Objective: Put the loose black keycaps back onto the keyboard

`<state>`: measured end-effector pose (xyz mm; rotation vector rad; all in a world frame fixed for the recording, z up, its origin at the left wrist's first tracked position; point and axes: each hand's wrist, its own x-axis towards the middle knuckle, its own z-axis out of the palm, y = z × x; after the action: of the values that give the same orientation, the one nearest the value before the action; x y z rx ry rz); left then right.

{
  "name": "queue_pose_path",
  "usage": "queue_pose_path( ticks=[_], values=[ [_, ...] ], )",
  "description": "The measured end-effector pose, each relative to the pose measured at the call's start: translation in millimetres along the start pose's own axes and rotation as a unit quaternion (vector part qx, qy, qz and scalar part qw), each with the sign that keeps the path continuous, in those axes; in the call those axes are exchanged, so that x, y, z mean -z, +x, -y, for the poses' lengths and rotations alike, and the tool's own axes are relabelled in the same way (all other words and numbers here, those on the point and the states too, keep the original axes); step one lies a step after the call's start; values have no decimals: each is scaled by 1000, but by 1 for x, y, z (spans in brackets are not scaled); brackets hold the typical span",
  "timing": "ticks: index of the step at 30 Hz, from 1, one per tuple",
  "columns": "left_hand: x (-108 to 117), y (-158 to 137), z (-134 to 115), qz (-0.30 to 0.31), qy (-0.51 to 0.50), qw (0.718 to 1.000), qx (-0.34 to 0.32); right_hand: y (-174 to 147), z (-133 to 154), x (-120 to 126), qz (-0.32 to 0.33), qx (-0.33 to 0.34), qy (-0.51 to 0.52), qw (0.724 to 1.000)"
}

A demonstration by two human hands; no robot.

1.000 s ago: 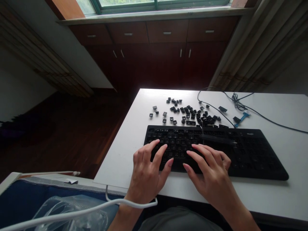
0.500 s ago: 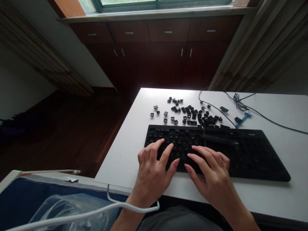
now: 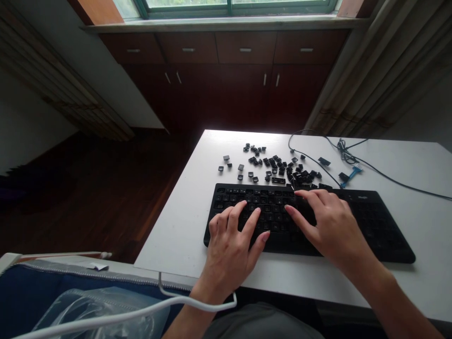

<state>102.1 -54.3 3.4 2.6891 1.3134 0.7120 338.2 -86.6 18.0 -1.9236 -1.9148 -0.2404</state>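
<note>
A black keyboard (image 3: 293, 242) lies on the white table, many keys still on its left part. My left hand (image 3: 231, 240) rests over the keyboard's left side, fingers spread and holding nothing. Over the middle of the keyboard reaches my right hand (image 3: 330, 221), its thumb and index finger apart. A thin wire end (image 3: 293, 186) of a dark-handled wire tool shows at the index fingertip; the handle is hidden beneath the hand. Loose black keycaps (image 3: 278, 180) lie scattered behind the keyboard.
A black cable (image 3: 388, 174) runs across the table's right side, near a small blue brush-like tool (image 3: 351, 176). A white cord (image 3: 141, 310) crosses my left wrist. Clear plastic (image 3: 92, 310) lies on blue fabric at lower left.
My right hand has moved up and right, over the wire tool lying on the keyboard. My left hand has shifted slightly right. The view has turned a little.
</note>
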Motion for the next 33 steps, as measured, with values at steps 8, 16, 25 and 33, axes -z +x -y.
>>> queue_pose_path(
  ticks=[8,16,25,33],
  values=[
    [18,7,6,8,-48,998,-49,12,-6,3,55,7,32,998],
    [39,84,9,101,-187,958,-191,8,7,43,138,74,168,973],
    [15,133,18,159,-479,848,-163,24,4,50,59,163,98,980],
    [-3,125,47,166,-421,870,-196,61,-8,48,153,263,-50,951]
  ],
)
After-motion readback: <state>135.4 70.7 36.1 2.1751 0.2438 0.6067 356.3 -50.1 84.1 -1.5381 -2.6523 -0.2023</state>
